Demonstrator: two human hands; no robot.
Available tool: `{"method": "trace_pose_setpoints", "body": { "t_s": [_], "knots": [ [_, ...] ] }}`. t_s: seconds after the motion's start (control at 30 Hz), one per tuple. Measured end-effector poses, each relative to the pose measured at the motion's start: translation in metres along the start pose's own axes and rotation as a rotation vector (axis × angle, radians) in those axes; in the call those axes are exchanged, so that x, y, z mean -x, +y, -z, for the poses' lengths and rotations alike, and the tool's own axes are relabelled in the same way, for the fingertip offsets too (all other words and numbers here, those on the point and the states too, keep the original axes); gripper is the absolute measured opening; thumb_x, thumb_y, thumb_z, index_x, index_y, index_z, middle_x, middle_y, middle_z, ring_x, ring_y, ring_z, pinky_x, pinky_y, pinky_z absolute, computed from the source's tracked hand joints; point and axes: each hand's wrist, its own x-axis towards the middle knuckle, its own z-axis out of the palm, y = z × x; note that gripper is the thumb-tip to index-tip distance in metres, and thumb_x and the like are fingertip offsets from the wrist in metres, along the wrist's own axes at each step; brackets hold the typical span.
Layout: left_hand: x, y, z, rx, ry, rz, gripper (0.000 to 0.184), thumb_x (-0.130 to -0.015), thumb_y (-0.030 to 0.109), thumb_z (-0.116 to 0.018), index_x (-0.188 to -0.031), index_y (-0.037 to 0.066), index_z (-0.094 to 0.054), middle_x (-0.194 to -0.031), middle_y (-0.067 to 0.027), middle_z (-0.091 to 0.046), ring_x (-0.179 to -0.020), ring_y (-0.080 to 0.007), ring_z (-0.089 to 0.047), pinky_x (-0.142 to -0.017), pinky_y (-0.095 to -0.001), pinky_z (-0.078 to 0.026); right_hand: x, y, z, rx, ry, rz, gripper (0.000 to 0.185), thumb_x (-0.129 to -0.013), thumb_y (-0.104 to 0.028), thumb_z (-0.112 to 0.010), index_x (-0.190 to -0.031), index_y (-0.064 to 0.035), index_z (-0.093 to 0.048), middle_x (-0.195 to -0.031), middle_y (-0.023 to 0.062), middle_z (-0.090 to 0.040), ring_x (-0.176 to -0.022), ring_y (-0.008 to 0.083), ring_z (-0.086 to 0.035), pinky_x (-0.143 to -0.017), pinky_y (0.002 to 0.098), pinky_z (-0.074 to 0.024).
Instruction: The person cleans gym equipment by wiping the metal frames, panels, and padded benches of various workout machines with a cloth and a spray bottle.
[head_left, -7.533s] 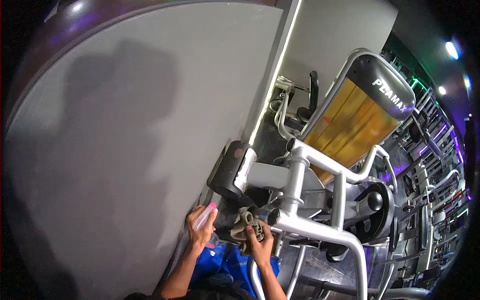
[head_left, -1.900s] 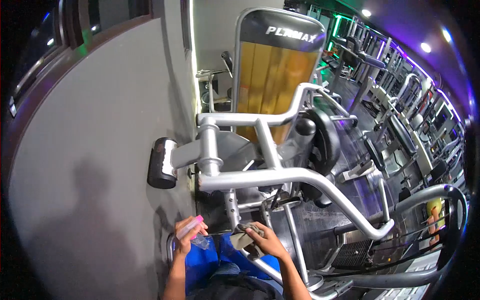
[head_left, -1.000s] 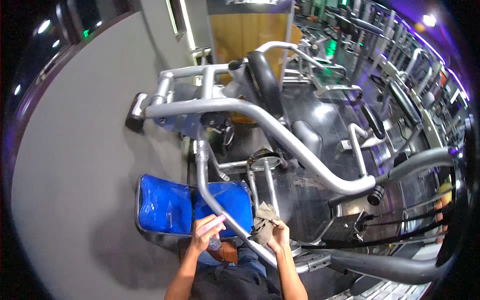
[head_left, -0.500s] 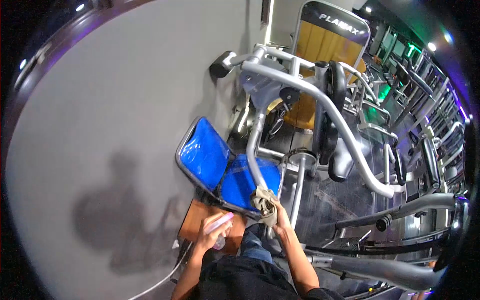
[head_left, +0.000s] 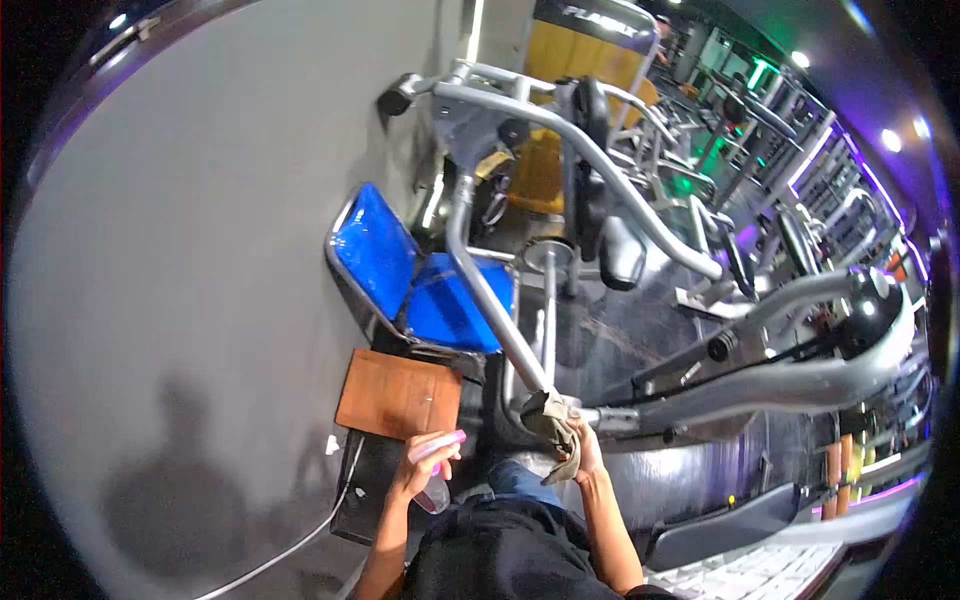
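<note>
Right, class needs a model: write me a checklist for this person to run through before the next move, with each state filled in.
1. Spray bottle gripped in the left hand: ok.
2. Cloth gripped in the right hand: ok.
3. Cloth spread flat: not ok, it is bunched.
4. Enough liquid in the bottle: cannot tell, the level is unclear.
5. Feet clear of the white cable: cannot tell, feet not visible.

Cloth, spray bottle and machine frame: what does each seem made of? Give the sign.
Cloth: probably fabric, matt; it folds limply.
Spray bottle: likely smooth plastic; its body looks see-through.
Machine frame: apparently metal, silver and glossy; highlights run along it.
</note>
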Motion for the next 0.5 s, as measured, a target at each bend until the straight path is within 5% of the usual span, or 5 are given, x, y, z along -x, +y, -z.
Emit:
{"method": "trace_pose_setpoints", "body": {
  "t_s": [0.1, 0.17, 0.23, 0.33, 0.5],
  "knots": [
    [-0.006, -0.006, -0.025, -0.052, -0.108, -0.045, 0.027, -0.092, 0.025, -0.060, -0.095, -0.001, -0.069, -0.074, -0.0050, -0.064, -0.052, -0.0112, -0.060, -0.048, -0.0239, -0.040, 0.030, -0.003, 0.043, -0.104, -0.027, 0.039, 0.034, -0.084, -0.028, -0.059, -0.111, -0.0070, -0.058, -0.089, 0.0042, -0.066, -0.055, 0.0104, -0.056, -0.040, 0.0222, -0.0428],
    [-0.010, -0.006, -0.049, -0.070, -0.152, -0.066, 0.027, -0.091, 0.023, -0.060, -0.094, -0.002, -0.068, -0.076, -0.0057, -0.064, -0.052, -0.0113, -0.059, -0.048, -0.0246, -0.040, 0.052, -0.004, 0.053, -0.138, 0.174, 0.096, 0.029, -0.090, -0.028, -0.054, -0.106, -0.0056, -0.062, -0.086, 0.0070, -0.069, -0.054, 0.0136, -0.059, -0.039, 0.0216, -0.0455],
    [-0.014, 0.008, -0.081, -0.140, -0.175, -0.112, 0.026, -0.090, 0.021, -0.060, -0.093, -0.004, -0.067, -0.076, -0.0056, -0.062, -0.051, -0.0116, -0.057, -0.049, -0.0256, -0.041, 0.060, -0.001, 0.093, -0.226, 0.098, 0.107, 0.028, -0.089, -0.025, -0.054, -0.109, -0.0070, -0.063, -0.092, 0.0064, -0.069, -0.066, 0.0156, -0.064, -0.050, 0.0255, -0.0520],
    [-0.026, 0.000, -0.126, -0.214, -0.236, -0.156, 0.025, -0.089, 0.018, -0.061, -0.097, -0.005, -0.068, -0.074, -0.0060, -0.059, -0.051, -0.0120, -0.055, -0.048, -0.0272, -0.042, 0.079, -0.011, 0.116, -0.217, 0.274, 0.161, 0.036, -0.088, -0.023, -0.052, -0.120, -0.0081, -0.061, -0.103, 0.0091, -0.070, -0.084, 0.0231, -0.067, -0.077, 0.0403, -0.0564],
    [-0.047, -0.033, -0.222, -0.349, -0.310, -0.189, 0.023, -0.089, 0.016, -0.062, -0.095, -0.005, -0.069, -0.071, -0.0065, -0.057, -0.049, -0.0123, -0.054, -0.046, -0.0283, -0.041, 0.118, -0.025, 0.186, -0.363, 0.208, 0.365, 0.042, -0.089, -0.027, -0.049, -0.125, -0.0069, -0.058, -0.109, 0.0121, -0.067, -0.086, 0.0246, -0.066, -0.077, 0.0400, -0.0562]
  ]
}}
